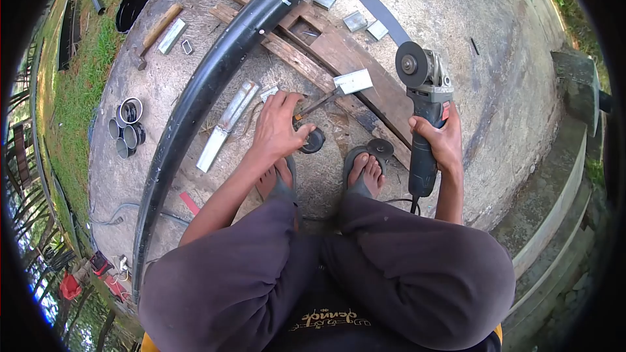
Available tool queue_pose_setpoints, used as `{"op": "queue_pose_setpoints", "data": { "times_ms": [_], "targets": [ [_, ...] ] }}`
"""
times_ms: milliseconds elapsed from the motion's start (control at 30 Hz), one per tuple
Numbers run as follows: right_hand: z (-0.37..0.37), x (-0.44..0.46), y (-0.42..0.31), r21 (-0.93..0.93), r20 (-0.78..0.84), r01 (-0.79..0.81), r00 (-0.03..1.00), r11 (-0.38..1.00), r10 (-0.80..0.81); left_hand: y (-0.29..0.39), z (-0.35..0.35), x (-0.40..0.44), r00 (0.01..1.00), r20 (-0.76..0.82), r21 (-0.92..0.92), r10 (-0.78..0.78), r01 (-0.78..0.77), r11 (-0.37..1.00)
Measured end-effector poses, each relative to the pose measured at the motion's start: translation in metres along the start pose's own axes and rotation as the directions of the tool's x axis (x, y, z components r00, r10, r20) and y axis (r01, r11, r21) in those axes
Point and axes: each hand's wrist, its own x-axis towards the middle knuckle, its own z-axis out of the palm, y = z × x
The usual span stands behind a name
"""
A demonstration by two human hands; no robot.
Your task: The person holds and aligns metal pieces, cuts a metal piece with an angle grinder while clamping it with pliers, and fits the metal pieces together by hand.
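My right hand (438, 138) is wrapped round the body of a dark angle grinder (424, 150). The grinder stands upright in view with its cutting disc (411, 64) at the top. My left hand (279, 124) holds nothing, its fingers apart and curved, just above the ground. Close by its thumb lies a black round object (313, 141), partly covered by the hand. Beyond the fingertips a thin dark tool (319, 103) with an orange part reaches toward a short piece of square metal tube (353, 81) on the wooden boards. A loose black disc (380, 149) rests by my right foot.
A long curved black pipe (207, 78) crosses the left side. Metal tube lengths (227, 124), a hammer (156, 32) and several pipe rings (130, 111) lie on the concrete. Wooden boards (352, 45) stretch ahead. The grinder's cord (415, 206) runs down near my right leg.
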Motion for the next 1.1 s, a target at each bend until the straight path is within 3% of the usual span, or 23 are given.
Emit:
{"op": "queue_pose_setpoints", "data": {
  "times_ms": [133,233,300,533,933,1100],
  "targets": [
    [-0.003,0.006,-0.003,-0.223,0.042,0.090,0.996,0.971,-0.082,-0.023,0.012,0.006,0.975,0.224,-0.066,0.012,0.003,0.998],
    [0.002,0.007,-0.008,-0.355,0.077,0.155,0.988,0.922,-0.137,-0.013,0.013,0.008,0.978,0.209,-0.052,-0.026,0.037,0.998],
    [0.002,0.007,-0.004,-0.449,0.085,0.166,0.986,0.878,-0.142,0.002,0.004,0.010,0.948,0.282,-0.088,-0.150,0.181,0.980],
    [0.000,0.025,-0.017,-0.533,0.168,0.164,0.982,0.830,-0.087,0.032,-0.003,0.020,0.869,0.369,-0.139,-0.329,0.402,0.905],
    [-0.001,0.054,-0.026,-0.608,0.267,0.226,0.961,0.761,-0.072,0.038,0.013,0.018,0.878,0.334,-0.204,-0.343,0.423,0.883],
    [-0.002,0.058,-0.012,-0.594,0.292,0.337,0.936,0.731,-0.194,0.034,0.022,0.016,0.856,0.358,-0.177,-0.371,0.453,0.874]
  ]
}}
